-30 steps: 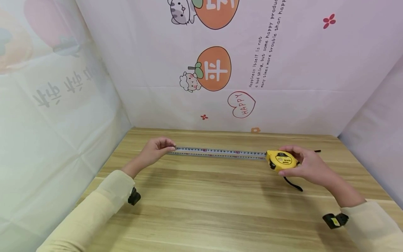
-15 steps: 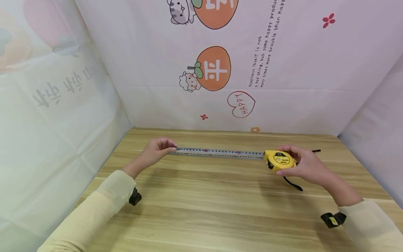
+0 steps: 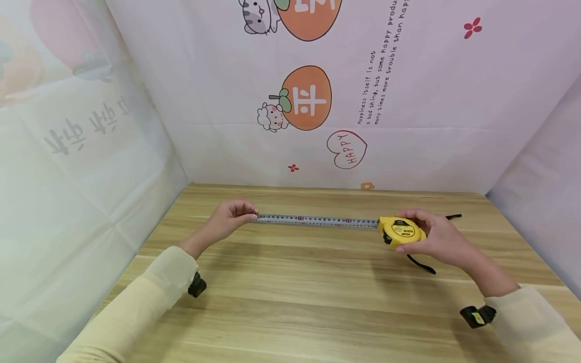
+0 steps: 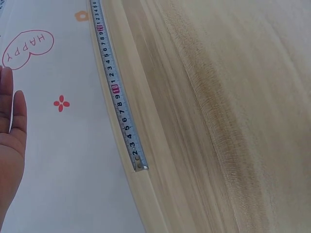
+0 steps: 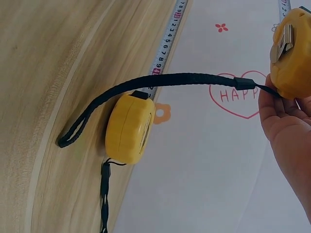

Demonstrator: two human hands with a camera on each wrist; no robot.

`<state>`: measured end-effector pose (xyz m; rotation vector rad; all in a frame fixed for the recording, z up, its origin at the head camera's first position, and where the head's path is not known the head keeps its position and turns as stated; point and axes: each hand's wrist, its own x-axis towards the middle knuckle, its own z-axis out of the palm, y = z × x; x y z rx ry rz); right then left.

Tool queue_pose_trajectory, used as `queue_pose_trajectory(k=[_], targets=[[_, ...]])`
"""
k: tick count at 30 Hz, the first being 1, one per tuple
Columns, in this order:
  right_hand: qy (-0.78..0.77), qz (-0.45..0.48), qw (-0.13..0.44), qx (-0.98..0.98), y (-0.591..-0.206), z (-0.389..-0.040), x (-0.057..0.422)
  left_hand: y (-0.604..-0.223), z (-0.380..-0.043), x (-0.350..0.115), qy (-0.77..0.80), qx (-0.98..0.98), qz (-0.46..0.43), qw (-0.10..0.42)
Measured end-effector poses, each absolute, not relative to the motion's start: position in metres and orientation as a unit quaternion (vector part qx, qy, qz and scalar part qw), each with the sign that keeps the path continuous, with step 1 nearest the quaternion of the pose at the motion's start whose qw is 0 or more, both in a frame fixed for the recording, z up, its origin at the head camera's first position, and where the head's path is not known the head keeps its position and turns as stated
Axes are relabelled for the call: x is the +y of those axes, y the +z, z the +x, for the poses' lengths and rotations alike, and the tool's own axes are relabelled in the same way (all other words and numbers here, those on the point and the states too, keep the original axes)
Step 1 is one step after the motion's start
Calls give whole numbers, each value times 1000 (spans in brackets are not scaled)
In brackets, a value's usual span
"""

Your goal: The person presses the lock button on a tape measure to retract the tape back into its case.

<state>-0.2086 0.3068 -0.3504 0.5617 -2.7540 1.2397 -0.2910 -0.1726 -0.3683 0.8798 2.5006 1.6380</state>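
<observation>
Currently, the right hand (image 3: pixel 442 239) is gripping one yellow tape measure (image 3: pixel 401 232) above the counter (image 3: pixel 290 302), and the left hand (image 3: pixel 230 217) is pinching its blade end. Beneath, a second yellow tape measure (image 5: pixel 129 128) is lying on the counter, blade extended. Two black straps (image 5: pixel 189 78) are trailing, one from each. Behind, one red heart (image 3: pixel 347 149) is reading HAPPY.

At the lower left of the head view I wore a loose, cream-yellow left sleeve (image 3: pixel 129 307), which ended in a wide, paler cuff (image 3: pixel 174 269). My right sleeve (image 3: pixel 531 322), at the lower right, was likewise cream. A small black block (image 3: pixel 197 286) sat by my left cuff; another black unit (image 3: pixel 488 313), by my right, bore a yellowish label (image 3: pixel 478 318). My left hand (image 3: pixel 229 219) and right hand (image 3: pixel 438 237) were bare.
</observation>
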Motion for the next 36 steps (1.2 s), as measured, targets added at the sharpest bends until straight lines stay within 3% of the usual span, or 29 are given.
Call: queue_pose_trajectory(k=[30, 36], targets=[[407, 176, 19, -896, -350, -210, 296, -370, -290, -162, 529, 802, 276, 32], [395, 175, 23, -902, -351, -210, 295, -352, -275, -154, 529, 805, 265, 45]])
